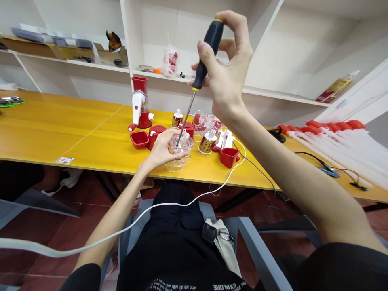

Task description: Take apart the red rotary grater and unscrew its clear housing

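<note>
Overhead: screwdriver into clear housing

Head view. Right hand (228, 76) raised above the desk (91, 137), fingers (206, 50) closed around the black handle of a screwdriver (200, 72), shaft angled down-left. Tip sits inside a clear plastic housing (180, 151) near the desk's front edge. Left hand (162, 149) wrapped around that housing, steadying it. Just behind: red cups (229, 157), a grater drum (207, 142), an assembled red-and-white grater (140, 106). White cable (182, 202) crosses the lap.
</note>
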Motion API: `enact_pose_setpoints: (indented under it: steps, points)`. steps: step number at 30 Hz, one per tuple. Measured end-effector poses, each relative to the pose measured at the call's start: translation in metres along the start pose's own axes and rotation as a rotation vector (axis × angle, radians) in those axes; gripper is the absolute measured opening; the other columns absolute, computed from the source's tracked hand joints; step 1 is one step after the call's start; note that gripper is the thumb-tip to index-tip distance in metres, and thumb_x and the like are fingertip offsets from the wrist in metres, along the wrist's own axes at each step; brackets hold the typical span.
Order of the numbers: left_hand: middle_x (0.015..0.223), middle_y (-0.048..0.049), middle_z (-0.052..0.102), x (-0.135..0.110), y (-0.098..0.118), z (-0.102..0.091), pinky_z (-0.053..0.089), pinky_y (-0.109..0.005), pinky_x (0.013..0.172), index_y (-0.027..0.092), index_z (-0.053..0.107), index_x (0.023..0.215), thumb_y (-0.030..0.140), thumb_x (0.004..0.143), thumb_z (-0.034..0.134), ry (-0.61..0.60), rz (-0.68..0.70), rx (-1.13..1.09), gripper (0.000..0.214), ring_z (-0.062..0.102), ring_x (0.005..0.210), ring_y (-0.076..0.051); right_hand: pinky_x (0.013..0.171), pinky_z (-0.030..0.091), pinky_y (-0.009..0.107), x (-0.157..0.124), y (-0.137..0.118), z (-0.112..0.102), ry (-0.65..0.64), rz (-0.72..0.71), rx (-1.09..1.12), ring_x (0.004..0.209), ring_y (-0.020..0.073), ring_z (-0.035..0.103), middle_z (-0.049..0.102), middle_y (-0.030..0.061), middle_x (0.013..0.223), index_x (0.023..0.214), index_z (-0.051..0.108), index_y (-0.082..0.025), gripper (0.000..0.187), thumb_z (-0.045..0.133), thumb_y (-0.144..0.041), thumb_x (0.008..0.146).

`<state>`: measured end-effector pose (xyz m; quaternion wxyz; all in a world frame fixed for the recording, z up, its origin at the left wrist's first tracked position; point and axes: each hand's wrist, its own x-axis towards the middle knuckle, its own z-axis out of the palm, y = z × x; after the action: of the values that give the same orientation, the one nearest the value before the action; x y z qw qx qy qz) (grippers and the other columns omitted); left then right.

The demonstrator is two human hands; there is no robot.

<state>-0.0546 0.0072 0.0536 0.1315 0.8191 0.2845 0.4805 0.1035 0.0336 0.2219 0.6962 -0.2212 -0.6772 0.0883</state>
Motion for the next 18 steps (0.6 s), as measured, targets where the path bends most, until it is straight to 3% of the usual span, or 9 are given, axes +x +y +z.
enact_pose_setpoints:
  steps: [4, 7, 10, 12, 15, 18]
  points:
    - [0.137, -0.0082, 0.068, 0.001, 0.001, 0.000, 0.044, -0.056, 0.115, 0.028, 0.062, 0.124, 0.059, 0.077, 0.079, -0.011, -0.003, 0.011, 0.058, 0.061, 0.133, -0.033, 0.071, 0.065, 0.034, -0.009, -0.034, 0.002, -0.084, -0.072, 0.007, 0.104, 0.0207, 0.069, 0.062, -0.0005, 0.124, 0.122, 0.044, -0.040, 0.035, 0.059, -0.035, 0.090]
    - [0.137, -0.0085, 0.068, 0.001, 0.002, 0.000, 0.043, -0.056, 0.116, 0.027, 0.062, 0.123, 0.059, 0.077, 0.079, -0.011, -0.011, 0.006, 0.059, 0.060, 0.134, -0.033, 0.079, 0.067, 0.035, -0.011, -0.050, 0.002, -0.123, -0.107, -0.090, 0.114, 0.0209, 0.065, 0.055, -0.0040, 0.141, 0.121, 0.045, -0.039, 0.033, 0.058, -0.032, 0.092]
    - [0.137, -0.0090, 0.068, 0.001, 0.001, 0.000, 0.043, -0.056, 0.116, 0.027, 0.061, 0.123, 0.059, 0.076, 0.080, -0.007, -0.012, 0.004, 0.060, 0.060, 0.134, -0.033, 0.080, 0.068, 0.033, -0.010, -0.050, 0.001, -0.190, -0.070, -0.174, 0.127, 0.0232, 0.061, 0.052, -0.0080, 0.150, 0.129, 0.044, -0.043, 0.036, 0.058, -0.043, 0.096]
    - [0.136, -0.0094, 0.068, 0.001, 0.001, 0.000, 0.043, -0.055, 0.116, 0.026, 0.061, 0.123, 0.058, 0.075, 0.081, -0.006, -0.001, 0.002, 0.060, 0.061, 0.133, -0.033, 0.076, 0.068, 0.032, -0.007, -0.045, 0.000, -0.254, -0.056, -0.141, 0.131, 0.0250, 0.060, 0.055, -0.0062, 0.146, 0.133, 0.044, -0.045, 0.042, 0.058, -0.057, 0.096]
    - [0.137, -0.0090, 0.068, 0.001, 0.000, 0.000, 0.043, -0.055, 0.115, 0.027, 0.061, 0.122, 0.056, 0.076, 0.081, -0.005, 0.007, 0.002, 0.058, 0.061, 0.133, -0.032, 0.068, 0.066, 0.032, -0.003, -0.036, 0.000, -0.350, -0.059, -0.029, 0.118, 0.0256, 0.067, 0.064, -0.0023, 0.134, 0.135, 0.042, -0.048, 0.053, 0.057, -0.074, 0.090]
    - [0.136, -0.0087, 0.068, 0.001, 0.001, 0.001, 0.043, -0.055, 0.115, 0.027, 0.061, 0.122, 0.057, 0.076, 0.081, -0.012, 0.001, 0.011, 0.058, 0.061, 0.133, -0.033, 0.060, 0.063, 0.029, -0.001, -0.031, 0.002, -0.384, -0.081, 0.026, 0.102, 0.0227, 0.071, 0.065, -0.0022, 0.130, 0.132, 0.039, -0.050, 0.054, 0.056, -0.076, 0.089]
